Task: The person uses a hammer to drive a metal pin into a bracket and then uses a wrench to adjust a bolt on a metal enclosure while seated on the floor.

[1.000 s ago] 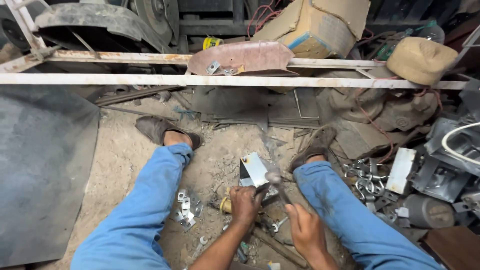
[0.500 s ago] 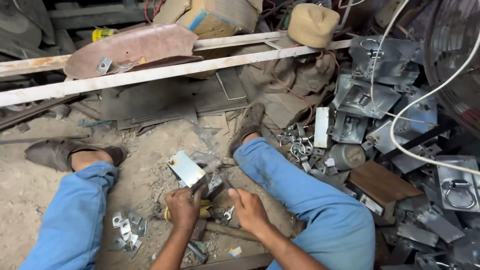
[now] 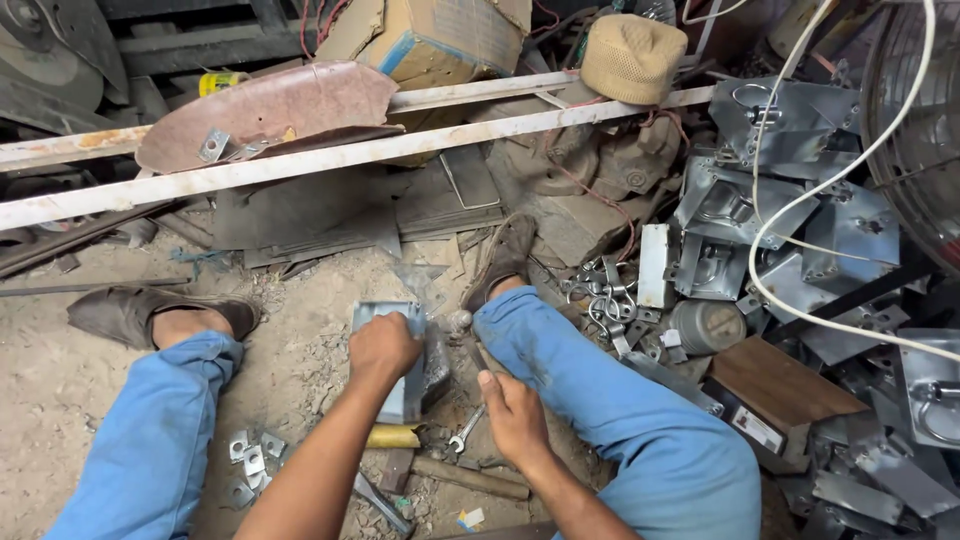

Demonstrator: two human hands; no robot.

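Left hand (image 3: 382, 348) with grip closed over top edge of grey metal bracket (image 3: 400, 385), right hand (image 3: 512, 418) loosely curled, empty, just beside small spanner (image 3: 466, 432), both between 2 blue-trousered legs on dirt floor (image 3: 60, 380)

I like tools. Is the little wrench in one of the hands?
No, the wrench lies on the ground beside the right hand; the left hand grips a metal bracket.

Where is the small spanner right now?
In the head view, the small spanner lies on the dirt floor between the person's legs, just left of the right hand and below the metal plate.
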